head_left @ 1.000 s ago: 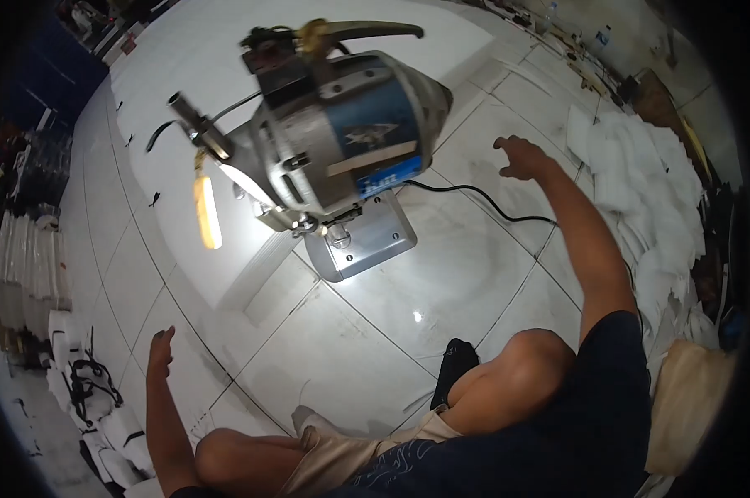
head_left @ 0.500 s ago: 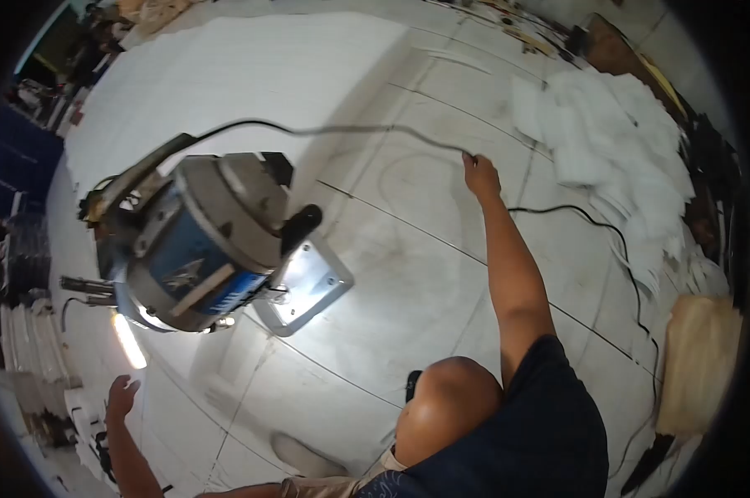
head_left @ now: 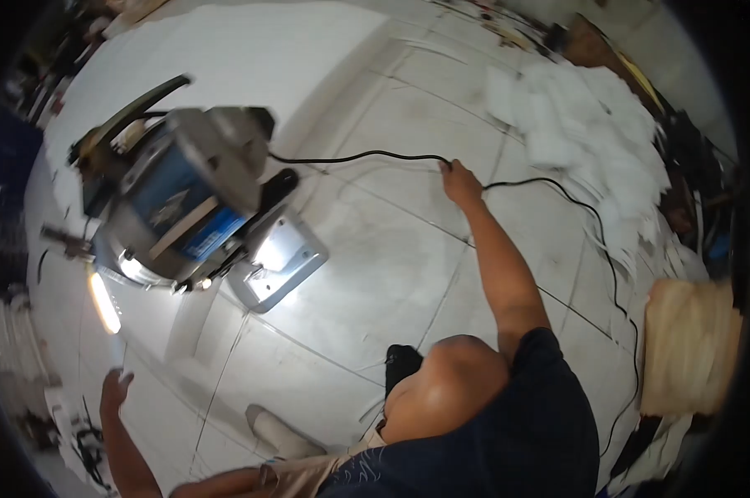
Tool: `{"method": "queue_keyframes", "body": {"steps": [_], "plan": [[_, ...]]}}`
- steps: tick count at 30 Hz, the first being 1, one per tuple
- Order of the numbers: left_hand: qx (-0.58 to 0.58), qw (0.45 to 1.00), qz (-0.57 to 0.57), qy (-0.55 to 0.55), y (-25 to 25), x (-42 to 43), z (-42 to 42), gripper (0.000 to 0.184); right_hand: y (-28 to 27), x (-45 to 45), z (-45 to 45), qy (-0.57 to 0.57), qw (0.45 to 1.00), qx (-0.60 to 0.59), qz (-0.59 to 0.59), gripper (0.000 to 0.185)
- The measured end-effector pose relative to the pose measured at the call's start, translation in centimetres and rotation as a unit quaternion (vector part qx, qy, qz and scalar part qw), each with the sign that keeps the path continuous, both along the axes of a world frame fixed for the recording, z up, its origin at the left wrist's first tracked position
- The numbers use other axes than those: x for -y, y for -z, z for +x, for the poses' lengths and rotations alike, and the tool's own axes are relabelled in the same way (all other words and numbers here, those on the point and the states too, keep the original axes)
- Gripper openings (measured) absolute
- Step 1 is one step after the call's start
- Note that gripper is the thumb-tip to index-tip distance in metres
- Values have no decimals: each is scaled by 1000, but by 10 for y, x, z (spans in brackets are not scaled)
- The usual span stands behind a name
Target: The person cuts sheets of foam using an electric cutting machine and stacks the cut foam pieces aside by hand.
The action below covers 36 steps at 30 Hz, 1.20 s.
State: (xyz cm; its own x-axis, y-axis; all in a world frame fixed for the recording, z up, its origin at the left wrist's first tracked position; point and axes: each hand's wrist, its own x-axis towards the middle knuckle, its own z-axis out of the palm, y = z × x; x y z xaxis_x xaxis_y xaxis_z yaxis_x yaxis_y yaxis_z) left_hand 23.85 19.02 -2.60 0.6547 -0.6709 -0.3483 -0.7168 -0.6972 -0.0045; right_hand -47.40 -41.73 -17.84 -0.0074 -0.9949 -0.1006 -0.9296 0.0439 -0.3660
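Note:
My right hand (head_left: 461,183) is closed around a black power cord (head_left: 366,155), with the arm stretched forward above the tiled floor. From that fist the cord runs left to the electric cloth cutting machine (head_left: 184,191) and also trails off to the right. The machine has a blue and grey motor housing, a curved handle, a lit lamp (head_left: 103,303) and a flat metal base plate (head_left: 283,270). My left hand (head_left: 116,390) is at the lower left, below the lamp. Its thumb stands apart from the fingers, and I see nothing held in it.
A broad white sheet stack (head_left: 225,50) lies behind the machine. Crumpled white material (head_left: 582,124) is heaped on the right, near a tan bundle (head_left: 682,349). Folded stacks (head_left: 14,349) line the left side. My bent knee (head_left: 454,382) is in front of me.
The cord's left stretch has dropped from beside the machine's handle to a lower line at its right side. My right hand has shifted slightly left and down. The whole view has also shifted.

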Motion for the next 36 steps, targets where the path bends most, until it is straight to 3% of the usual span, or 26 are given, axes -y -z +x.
{"method": "queue_keyframes", "body": {"steps": [3,5,6,8,10,12,13,15,16,18,19,20,22,23,26,33,34,35,36], "plan": [[-32,998,-14,-51,-18,35,-17,57,6,8,1,-66,996,-57,30,45],[-15,999,-36,-27,-4,43,-2,61,-50,-12,19,-134,967,-210,54,57],[0,999,-48,-16,3,50,2,61,-69,-19,29,-191,952,-238,-2,59],[43,996,-79,22,21,62,7,60,-133,-43,64,-304,929,-203,-61,49],[64,989,-121,60,31,78,2,57,-172,-66,93,-439,894,-48,-76,45],[94,983,-153,43,40,93,-6,58,-210,-103,138,-464,886,-12,-20,47],[101,979,-173,46,43,101,-11,58,-203,-112,158,-482,876,-12,-22,47],[87,979,-179,37,30,121,-32,59,-187,-126,186,-510,823,-29,-246,53],[116,980,-159,35,30,130,-37,61,-190,-130,200,-519,817,-28,-250,53],[126,978,-163,39,27,143,-50,64,-193,-138,231,-547,823,-70,-137,58],[111,980,-158,49,29,147,-49,66,-176,-135,237,-556,796,-109,-212,56],[114,980,-159,46,27,150,-51,66,-172,-131,244,-558,794,-107,-215,56],[90,982,-156,50,27,160,-56,69,-172,-119,254,-600,793,-20,-104,55],[67,986,-150,43,28,164,-56,72,-170,-109,257,-651,744,23,-151,50],[51,985,-159,50,36,171,-57,77,-172,-93,273,-683,722,96,-45,47],[32,982,-168,75,60,198,-66,93,-164,-124,261,-667,724,172,41,40],[22,984,-157,77,67,201,-68,93,-162,-136,258,-652,738,166,48,40],[18,984,-160,82,65,210,-73,95,-173,-156,262,-588,798,116,61,30],[19,981,-171,85,62,219,-73,96,-181,-170,268,-590,797,112,59,30]]}}
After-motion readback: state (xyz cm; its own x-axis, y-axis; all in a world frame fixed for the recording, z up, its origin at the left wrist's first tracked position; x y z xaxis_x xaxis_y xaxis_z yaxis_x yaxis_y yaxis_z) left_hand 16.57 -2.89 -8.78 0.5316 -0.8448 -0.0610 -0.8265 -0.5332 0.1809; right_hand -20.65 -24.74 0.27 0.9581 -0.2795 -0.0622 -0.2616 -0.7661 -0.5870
